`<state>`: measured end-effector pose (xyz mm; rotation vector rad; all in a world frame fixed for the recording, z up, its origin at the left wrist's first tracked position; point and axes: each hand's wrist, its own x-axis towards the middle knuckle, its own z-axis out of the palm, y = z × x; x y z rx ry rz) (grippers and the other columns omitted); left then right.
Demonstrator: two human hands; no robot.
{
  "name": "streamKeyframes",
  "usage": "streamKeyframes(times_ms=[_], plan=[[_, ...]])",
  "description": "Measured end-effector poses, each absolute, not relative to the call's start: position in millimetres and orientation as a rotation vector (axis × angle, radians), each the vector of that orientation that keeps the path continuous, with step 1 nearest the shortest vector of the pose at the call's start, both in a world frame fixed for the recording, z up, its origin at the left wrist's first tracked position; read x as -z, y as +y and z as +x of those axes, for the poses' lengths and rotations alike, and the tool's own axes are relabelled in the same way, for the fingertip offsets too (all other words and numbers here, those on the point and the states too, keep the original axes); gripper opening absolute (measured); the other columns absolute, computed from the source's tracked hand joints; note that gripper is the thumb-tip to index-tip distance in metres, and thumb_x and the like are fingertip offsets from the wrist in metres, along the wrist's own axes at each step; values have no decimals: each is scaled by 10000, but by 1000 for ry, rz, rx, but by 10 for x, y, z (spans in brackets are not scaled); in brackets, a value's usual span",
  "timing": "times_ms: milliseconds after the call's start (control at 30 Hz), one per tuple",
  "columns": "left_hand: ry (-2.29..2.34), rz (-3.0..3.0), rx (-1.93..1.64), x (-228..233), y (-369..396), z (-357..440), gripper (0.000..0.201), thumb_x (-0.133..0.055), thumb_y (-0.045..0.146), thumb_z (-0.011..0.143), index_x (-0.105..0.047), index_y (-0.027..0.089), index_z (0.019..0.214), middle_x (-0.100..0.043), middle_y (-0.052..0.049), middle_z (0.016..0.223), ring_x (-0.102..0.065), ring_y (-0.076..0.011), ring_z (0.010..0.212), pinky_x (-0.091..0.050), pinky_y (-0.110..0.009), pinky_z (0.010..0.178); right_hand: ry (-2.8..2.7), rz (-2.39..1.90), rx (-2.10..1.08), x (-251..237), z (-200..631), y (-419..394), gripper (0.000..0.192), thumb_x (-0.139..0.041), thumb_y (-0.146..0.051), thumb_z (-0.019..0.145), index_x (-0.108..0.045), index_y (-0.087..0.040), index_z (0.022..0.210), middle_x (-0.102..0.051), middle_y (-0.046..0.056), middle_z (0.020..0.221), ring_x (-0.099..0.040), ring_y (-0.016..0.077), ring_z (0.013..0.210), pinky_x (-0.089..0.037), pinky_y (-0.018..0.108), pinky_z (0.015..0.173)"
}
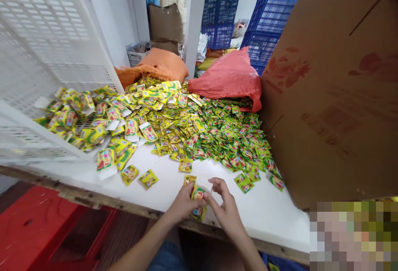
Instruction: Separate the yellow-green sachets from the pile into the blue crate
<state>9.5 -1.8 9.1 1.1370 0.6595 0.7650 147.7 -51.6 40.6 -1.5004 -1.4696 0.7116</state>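
Observation:
My left hand [184, 202] is closed around a small yellow-and-green printed carton [197, 212] above the table's front edge. A yellow packet [189, 178] sticks up at the carton's far end, by my left fingertips. My right hand [224, 204] reaches in from the other side, thumb against the carton and fingers curled near its pale flap; the exact grip is partly hidden. Beyond my hands spreads a heap of yellow packets [168, 132] on the left and green packets [236, 138] on the right. Several open cartons [106, 159] lie further left.
A white perforated crate [40, 134] lies tipped at the left with cartons in it. An orange sack [166, 61] and a red sack [226, 76] stand behind the heap. A large cardboard box [329, 109] borders the right; a red stool [40, 221] is below left.

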Motion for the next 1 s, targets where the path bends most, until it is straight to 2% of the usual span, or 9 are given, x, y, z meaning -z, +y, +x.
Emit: streamKeyframes(times_ms=[67,200,333,533,633,733,800,867,1000], plan=[[641,1143,-763,-109,-35,103,390,-690,253,661,-514,132,987,-591,-15,802,-558,-154,745,-424,-250,682,-1283,-1490,-693,-270,1457,-570,335,-567,-321,788,-461,-214,1087,-567,21,870,-556,169,823,-441,298,770],[724,1200,-899,-142,-107,92,482,-638,259,731,-364,201,1123,-586,-15,864,-582,-152,800,-433,-276,751,-1103,-1483,-616,-49,1435,-606,310,-601,-342,763,-453,-211,1002,-552,10,851,-546,148,768,-443,272,707],[762,1281,-906,-152,-151,34,327,-587,246,770,-430,204,1054,-591,-38,930,-582,-170,878,-431,-282,788,-1127,-1509,-668,-16,1445,-586,242,-591,-360,770,-543,-188,932,-598,26,832,-552,163,757,-444,279,703],[726,1310,-782,-170,-56,-69,234,-582,214,758,-526,170,981,-590,-9,793,-574,-154,758,-428,-245,684,-1388,-1357,-839,-160,1464,-560,228,-470,-313,856,-651,-190,918,-620,55,894,-562,194,881,-439,301,796],[704,1341,-735,-201,-4,-86,156,-585,195,747,-545,156,893,-585,-4,753,-567,-153,736,-426,-243,669,-1319,-1360,-813,-138,1460,-546,241,-497,-309,844,-607,-196,1026,-585,23,796,-555,159,770,-451,270,726],[703,1380,-790,-237,-13,-69,159,-571,185,755,-545,161,911,-609,-39,869,-577,-178,838,-438,-275,759,-1156,-1349,-809,-90,1457,-540,421,-520,-321,830,-445,-192,1224,-562,-17,717,-542,131,663,-463,249,664],[722,1394,-880,-269,-51,-55,255,-555,174,767,-520,181,1019,-605,-59,990,-565,-188,943,-418,-307,859,-1182,-1363,-822,-98,1464,-549,352,-518,-327,828,-514,-182,1149,-601,9,758,-565,145,700,-470,263,684],[751,1446,-939,-310,-93,-54,279,-542,169,777,-521,195,1054,-603,-67,1038,-550,-193,1000,-393,-324,914,-1275,-1385,-815,-147,1469,-568,232,-525,-328,822,-615,-182,979,-636,52,870,-584,179,817,-468,290,744],[825,1597,-971,-383,-140,-79,102,-533,203,794,-622,182,841,-639,-74,952,-564,-204,958,-405,-313,891,-1374,-1368,-776,-264,1435,-617,181,-541,-303,817,-647,-209,929,-632,65,988,-566,201,945,-451,309,814]])
